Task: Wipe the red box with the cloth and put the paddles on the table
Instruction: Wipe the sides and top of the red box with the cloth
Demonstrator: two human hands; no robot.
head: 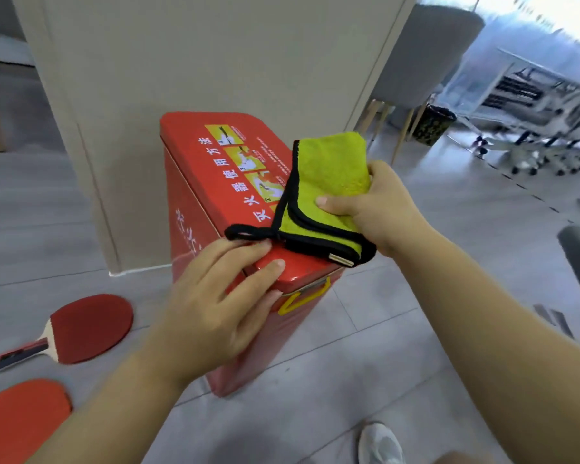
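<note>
On the grey floor (315, 380) by a beige pillar (198, 55) stands the red box (195, 182), its near corner hidden under the left hand (211, 303), whose straight fingers lie spread on the lid, thumb down the side near the yellow latch (302, 296). Above the lid's right edge the right hand (375, 205) grips the folded green cloth (329, 169), thumb on top, other fingers hidden beneath; the cloth covers part of the label. Left of the box lie a dark red paddle (87, 326) and an orange paddle (21, 413), the latter cut off by the frame.
</note>
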